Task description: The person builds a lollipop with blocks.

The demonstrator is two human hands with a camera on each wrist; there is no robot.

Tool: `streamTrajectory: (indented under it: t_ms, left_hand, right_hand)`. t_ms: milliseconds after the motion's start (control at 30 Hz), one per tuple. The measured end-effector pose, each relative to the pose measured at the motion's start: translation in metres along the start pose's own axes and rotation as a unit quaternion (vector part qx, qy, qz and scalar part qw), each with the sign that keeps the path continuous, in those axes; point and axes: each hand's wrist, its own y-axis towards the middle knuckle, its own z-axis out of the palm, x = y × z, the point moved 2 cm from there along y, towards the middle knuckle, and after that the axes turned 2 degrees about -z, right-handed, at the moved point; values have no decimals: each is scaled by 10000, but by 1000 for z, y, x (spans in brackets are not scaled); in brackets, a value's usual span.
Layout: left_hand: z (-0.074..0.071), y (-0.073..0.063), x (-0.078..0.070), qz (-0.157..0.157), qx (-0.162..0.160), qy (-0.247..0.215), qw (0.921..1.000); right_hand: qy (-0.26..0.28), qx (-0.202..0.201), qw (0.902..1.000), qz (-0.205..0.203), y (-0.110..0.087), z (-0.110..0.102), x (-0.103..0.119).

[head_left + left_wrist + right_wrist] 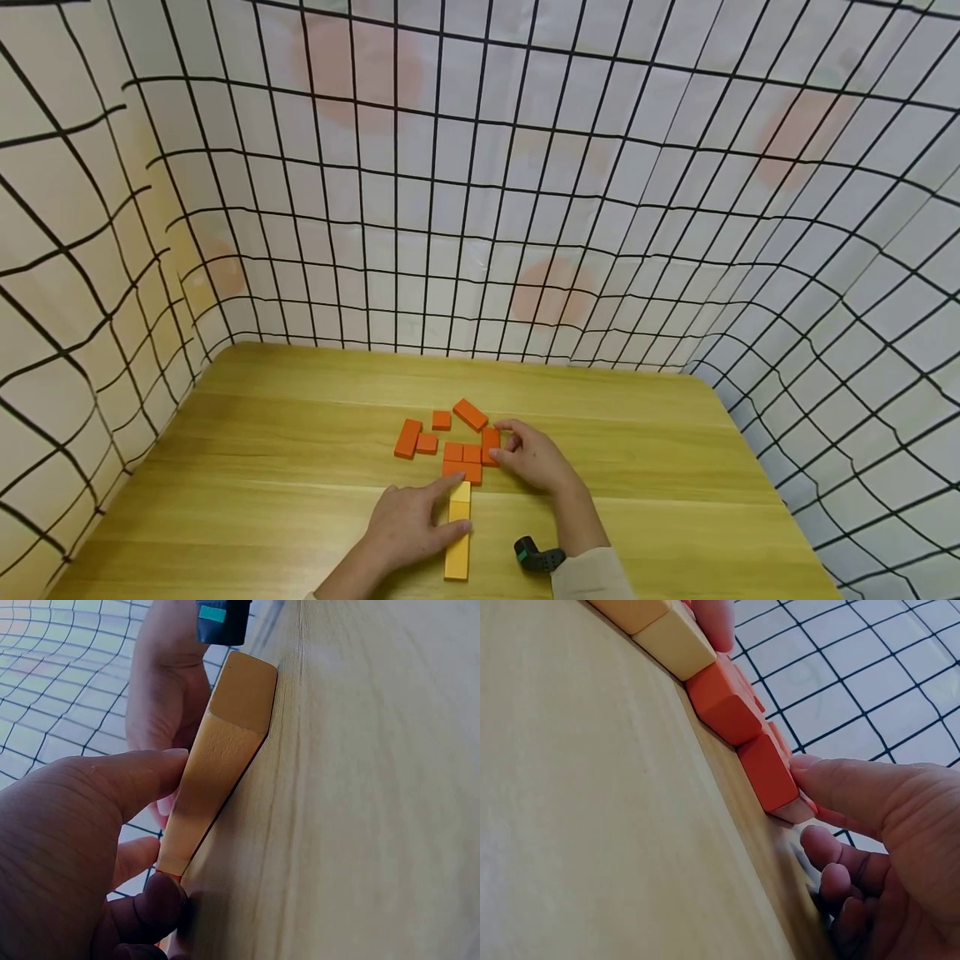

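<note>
Orange block [489,442], right of the central cluster, lower centre of the frame; flat on the wood, pinched between thumb and index finger of the right hand [534,457]; its other fingers curl loosely inward. Abutting or just beside it on the left, 2 small orange squares [462,452], side by side; directly below them, a wide orange block [470,469].

Left hand [405,521]: thumb and index spread apart, index tip at the wide block's lower edge, thumb resting on the yellow column [457,560]; remaining fingers folded under. The column, 1 pale piece above an amber length, runs down from the wide block.

Loose orange pieces [441,420], 4 in number: 2 oblong, 2 small, above and left of the cluster.

At the right wrist: black device [528,555] with green patch; pale sleeve [594,575].

Surface: wooden table [300,392], yellow-green, grain running crosswise. Far edge straight, above the blocks; side edges slant to the lower corners. Broad stretches of wood extend left and right of the hands, with a narrower band beyond the blocks.

Room: pale walls [465,217] with black grid lines and blurred reddish patches, rising along the left, far and right sides.
</note>
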Motion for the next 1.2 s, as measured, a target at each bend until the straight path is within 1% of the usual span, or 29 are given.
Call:
streamTrajectory:
  t_ms: [200,533,933,1033,1100,1200]
  left_hand:
    - [-1,-1,-2,-2,7,20,10000]
    - [0,-1,-1,-21,-6,43,10000]
    - [-1,-2,-2,-8,-24,4,10000]
    - [-2,-3,-1,1,-17,-84,10000]
    - [-3,-3,0,3,-15,-239,9997]
    - [-5,-1,5,20,-6,-727,9974]
  right_hand:
    - [12,-41,10000,-18,-2,1,0]
    - [52,-96,9999,3,-1,4,-2]
    - [95,-116,9999,-22,-2,3,-2]
    - [92,-103,9999,-60,-2,4,-2]
    - [88,-112,9999,-82,-2,4,-2]
    - [71,-143,9998,-109,-2,4,-2]
